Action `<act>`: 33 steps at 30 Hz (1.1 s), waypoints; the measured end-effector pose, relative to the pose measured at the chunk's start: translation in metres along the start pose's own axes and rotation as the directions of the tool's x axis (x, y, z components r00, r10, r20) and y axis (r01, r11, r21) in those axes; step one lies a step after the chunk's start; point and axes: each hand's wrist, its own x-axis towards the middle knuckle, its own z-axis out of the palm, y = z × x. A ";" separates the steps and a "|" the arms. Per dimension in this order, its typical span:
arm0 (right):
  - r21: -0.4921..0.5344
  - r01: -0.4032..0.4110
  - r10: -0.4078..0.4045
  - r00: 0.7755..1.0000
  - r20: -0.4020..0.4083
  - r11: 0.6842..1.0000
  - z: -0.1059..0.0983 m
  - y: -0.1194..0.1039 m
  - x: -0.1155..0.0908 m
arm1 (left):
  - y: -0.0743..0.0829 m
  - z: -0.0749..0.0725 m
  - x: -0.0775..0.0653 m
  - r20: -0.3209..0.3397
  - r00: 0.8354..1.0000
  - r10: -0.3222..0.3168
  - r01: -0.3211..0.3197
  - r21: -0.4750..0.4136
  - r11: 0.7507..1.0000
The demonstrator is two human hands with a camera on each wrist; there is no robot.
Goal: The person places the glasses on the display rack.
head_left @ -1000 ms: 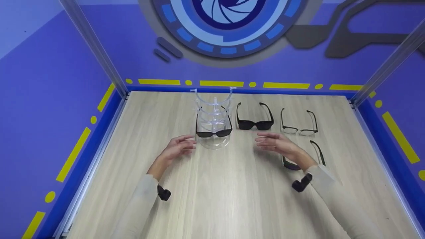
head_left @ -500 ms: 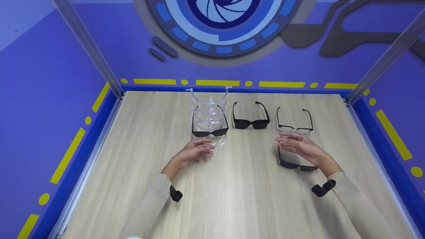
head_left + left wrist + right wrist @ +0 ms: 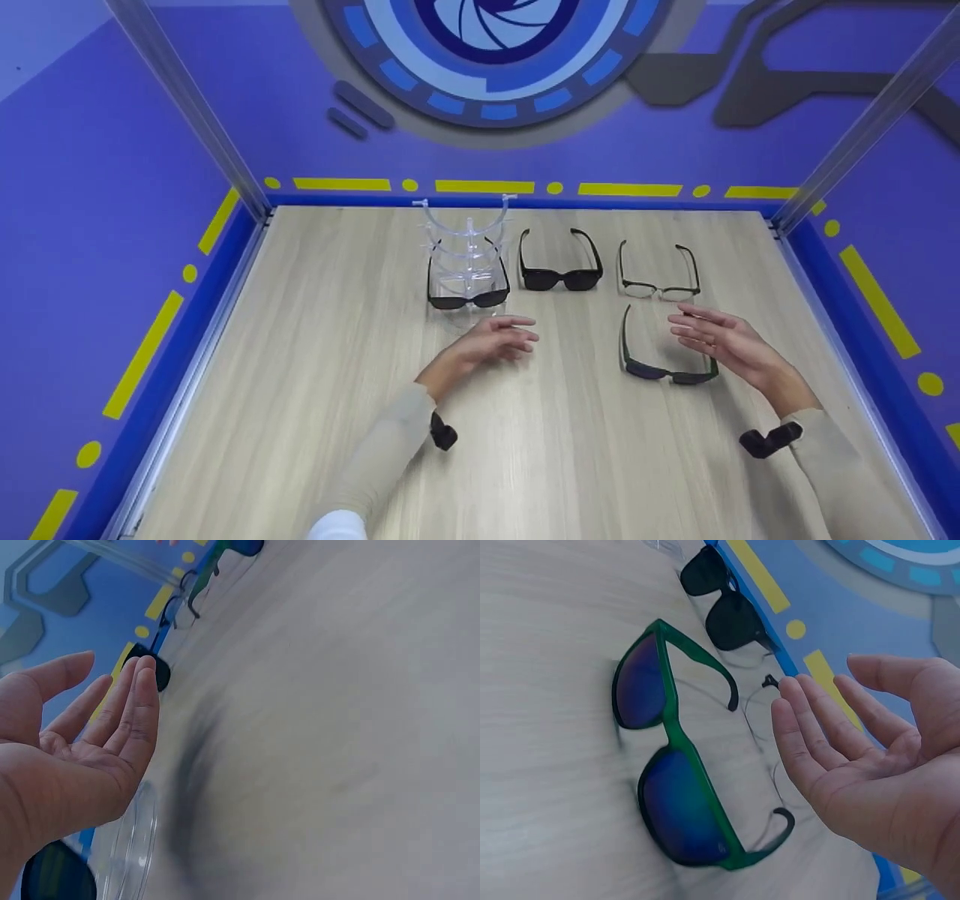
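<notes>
My left hand [image 3: 491, 343] hovers over the table just in front of the clear display stand [image 3: 470, 247], its fingers loosely extended and holding nothing. A pair of black sunglasses [image 3: 469, 300] sits low on that stand. On the right, my right hand [image 3: 727, 341] is held above the green-framed sunglasses [image 3: 682, 757], overlapping one temple in the head view. Its fingers are relaxed and grip nothing; in the right wrist view the palm faces the blue-purple lenses. Behind them lie clear-lens glasses [image 3: 660, 290], and left of these, thick black sunglasses [image 3: 561, 280], both with temples unfolded toward the back wall.
A light wood table [image 3: 525, 450] carries everything. Blue panels with yellow dashes enclose it at the back wall [image 3: 487, 150] and both sides, with metal posts [image 3: 187, 105] in the corners. Black wrist cameras [image 3: 770, 440] are strapped over the sleeves.
Both hands have moved to the right, the left from beside the stand to in front of it, the right past the thick black sunglasses to the green-framed pair. The glasses stay put.
</notes>
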 end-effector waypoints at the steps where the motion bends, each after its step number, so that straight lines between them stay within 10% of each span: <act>1: 0.015 0.007 -0.007 1.000 0.000 1.000 -0.002 0.000 -0.002 | 0.000 0.004 0.004 0.011 1.000 0.006 -0.006 -0.007 1.000; 11: 0.057 0.016 -0.014 0.999 -0.028 0.998 -0.023 0.003 -0.029 | -0.004 0.036 0.028 0.095 0.995 0.035 -0.028 -0.072 0.997; 33: 0.127 0.041 -0.031 0.996 -0.082 0.991 -0.052 0.018 -0.052 | -0.006 0.065 0.056 0.048 0.999 0.007 -0.003 -0.095 0.995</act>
